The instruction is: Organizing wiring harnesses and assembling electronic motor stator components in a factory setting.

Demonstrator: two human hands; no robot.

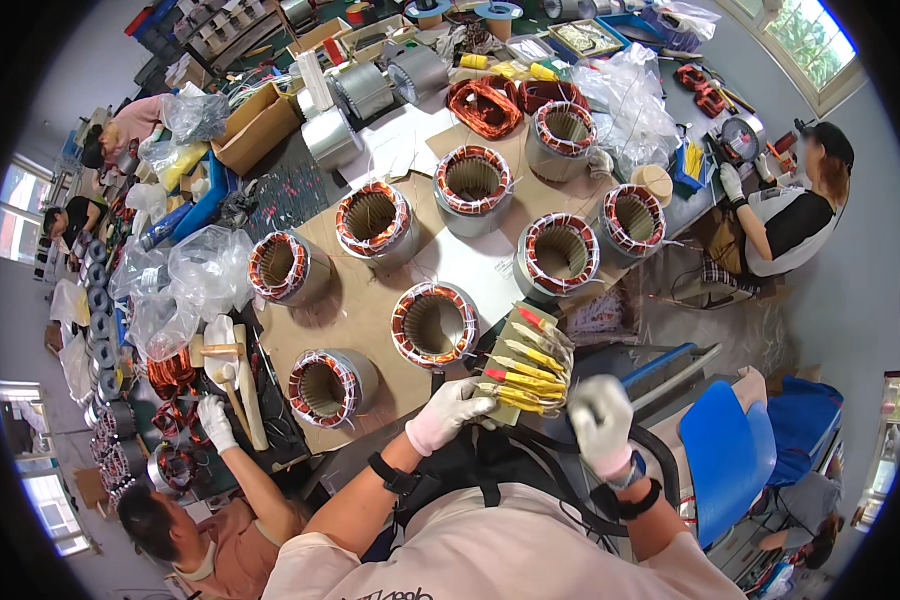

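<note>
My left hand [452,415], in a white glove, is closed on the near left edge of a flat olive-green card [507,345]. Bundles of yellow sleeves [532,383] lie across the card, with pale tips and a few red pieces among them. To the right of the card is my gloved right hand [602,420], smeared by motion; its fingers cannot be made out. Just beyond the card stands a motor stator [434,325] with copper windings laced in white. Another stator [330,388] stands to the left of my left hand.
Several more stators [473,190] stand on the cardboard-covered table [370,320]. Copper coils [485,107] and clear plastic bags [620,100] lie at the far side. A co-worker's gloved hand [215,420] is at the left near a mallet [232,375]. A blue chair [727,455] stands at the right.
</note>
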